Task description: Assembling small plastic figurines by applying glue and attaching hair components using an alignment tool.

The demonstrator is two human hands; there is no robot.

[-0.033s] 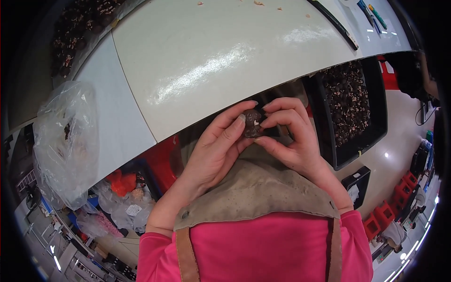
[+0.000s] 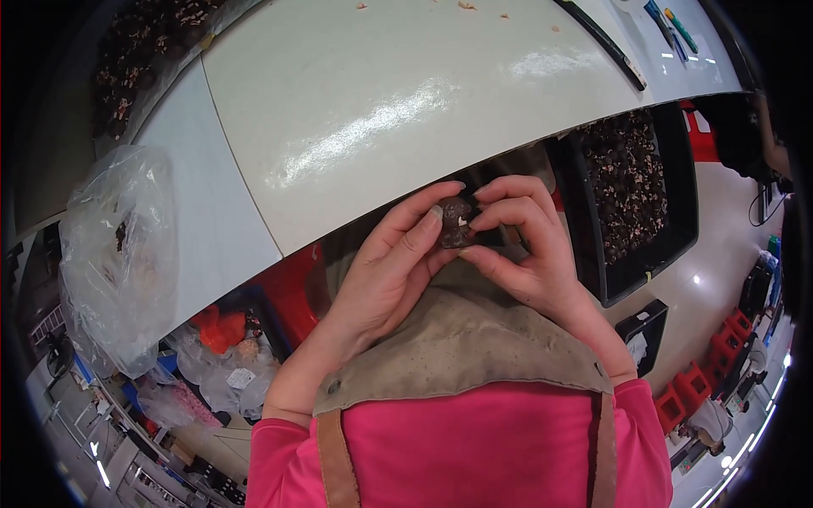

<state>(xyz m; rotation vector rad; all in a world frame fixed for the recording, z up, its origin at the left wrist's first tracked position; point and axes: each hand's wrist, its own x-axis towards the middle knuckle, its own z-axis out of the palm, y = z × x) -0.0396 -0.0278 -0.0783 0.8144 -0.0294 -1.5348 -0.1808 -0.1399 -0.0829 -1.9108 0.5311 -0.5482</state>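
A small dark brown figurine-like piece, rounded at the top and with a pale spot on its front, is held up just off the near table edge. My left hand pinches its left side between thumb and fingers. On the other side, my right hand is curled in, its thumb and a fingertip at the piece near the pale spot. The other right fingers arch above without visible contact. Fingers cover part of the piece, so its whole shape is hidden.
A black bin of similar dark pieces stands at my right; more dark pieces lie far left. A crumpled clear bag hangs over the left table edge. A black strip-like tool and pens lie on the white table.
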